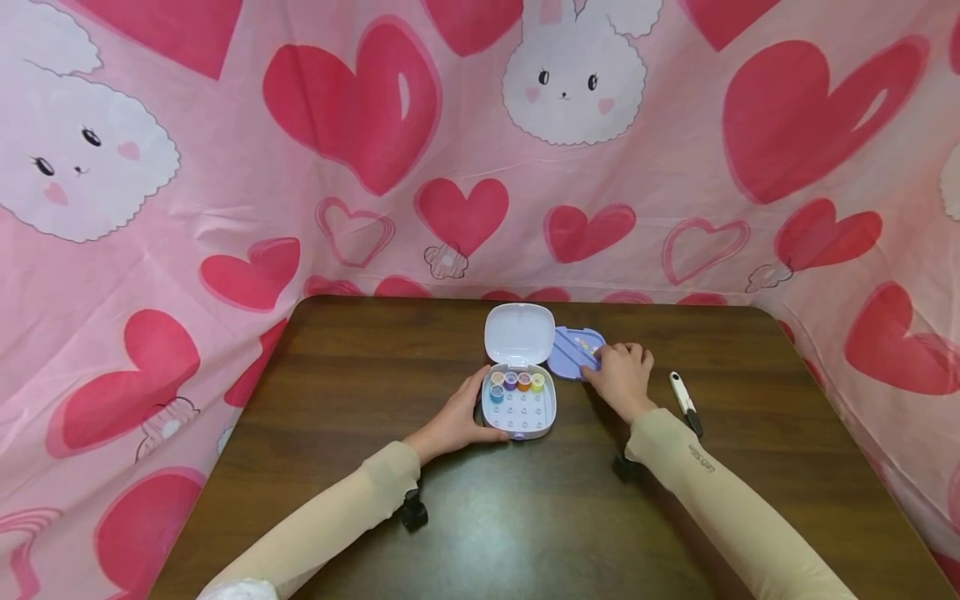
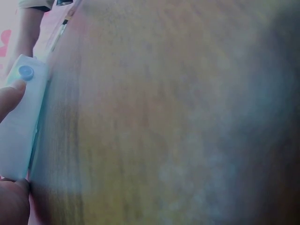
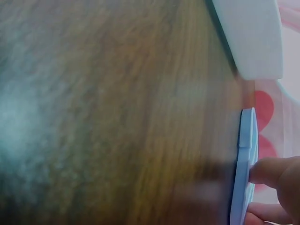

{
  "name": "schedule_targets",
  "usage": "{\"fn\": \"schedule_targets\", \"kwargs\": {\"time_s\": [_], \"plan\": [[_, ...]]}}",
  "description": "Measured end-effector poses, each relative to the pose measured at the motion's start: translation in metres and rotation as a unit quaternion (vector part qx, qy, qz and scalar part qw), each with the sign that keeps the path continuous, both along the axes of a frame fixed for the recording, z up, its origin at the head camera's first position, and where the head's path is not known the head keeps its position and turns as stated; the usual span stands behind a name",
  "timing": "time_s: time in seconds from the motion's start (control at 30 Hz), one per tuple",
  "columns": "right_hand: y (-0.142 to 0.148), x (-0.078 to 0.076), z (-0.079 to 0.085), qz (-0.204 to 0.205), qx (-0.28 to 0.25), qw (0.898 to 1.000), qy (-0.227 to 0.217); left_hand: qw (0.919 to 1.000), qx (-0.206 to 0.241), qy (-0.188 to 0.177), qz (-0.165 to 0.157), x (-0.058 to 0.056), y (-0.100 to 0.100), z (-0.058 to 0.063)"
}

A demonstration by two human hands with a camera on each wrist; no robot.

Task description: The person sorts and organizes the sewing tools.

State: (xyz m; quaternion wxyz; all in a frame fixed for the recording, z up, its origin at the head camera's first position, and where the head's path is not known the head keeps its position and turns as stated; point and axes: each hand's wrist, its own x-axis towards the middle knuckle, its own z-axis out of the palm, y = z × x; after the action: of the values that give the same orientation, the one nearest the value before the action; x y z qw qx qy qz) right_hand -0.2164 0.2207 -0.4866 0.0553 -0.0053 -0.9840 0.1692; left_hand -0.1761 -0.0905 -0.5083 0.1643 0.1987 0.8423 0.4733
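A small white hinged case (image 1: 528, 429) stands with its lid up. In its near half are several coloured round pots (image 1: 511, 381), in a back row with one blue pot in front, among rows of small pegs. My left hand (image 1: 457, 421) grips the case from the left, thumb along the front by the purple latch (image 2: 26, 72) and fingers at the back left corner. To the right of the case lies a flat purple tray (image 1: 566, 360) with a diagonal bar and small coloured bits. My right hand (image 1: 624, 375) holds its right edge, thumb and fingertips at the rim.
A white and black pen-like tool (image 1: 684, 402) lies right of my right hand. The raised lid (image 1: 519, 335) leans back behind the pots. A pink heart-print cloth (image 1: 465, 217) hangs behind the brown table (image 1: 360, 375).
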Motion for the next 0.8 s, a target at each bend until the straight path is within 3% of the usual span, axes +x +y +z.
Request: {"fn": "schedule_targets", "kwargs": {"time_s": [0.53, 0.8], "plan": [[0.008, 0.014, 0.003, 0.007, -0.011, 1.000, 0.019, 1.0000, 0.004, -0.001, 0.004, 0.001, 0.001, -0.001], [0.014, 0.023, 0.006, 0.010, -0.014, 1.000, 0.007, 1.0000, 0.001, 0.003, 0.004, 0.001, 0.001, -0.001]]}}
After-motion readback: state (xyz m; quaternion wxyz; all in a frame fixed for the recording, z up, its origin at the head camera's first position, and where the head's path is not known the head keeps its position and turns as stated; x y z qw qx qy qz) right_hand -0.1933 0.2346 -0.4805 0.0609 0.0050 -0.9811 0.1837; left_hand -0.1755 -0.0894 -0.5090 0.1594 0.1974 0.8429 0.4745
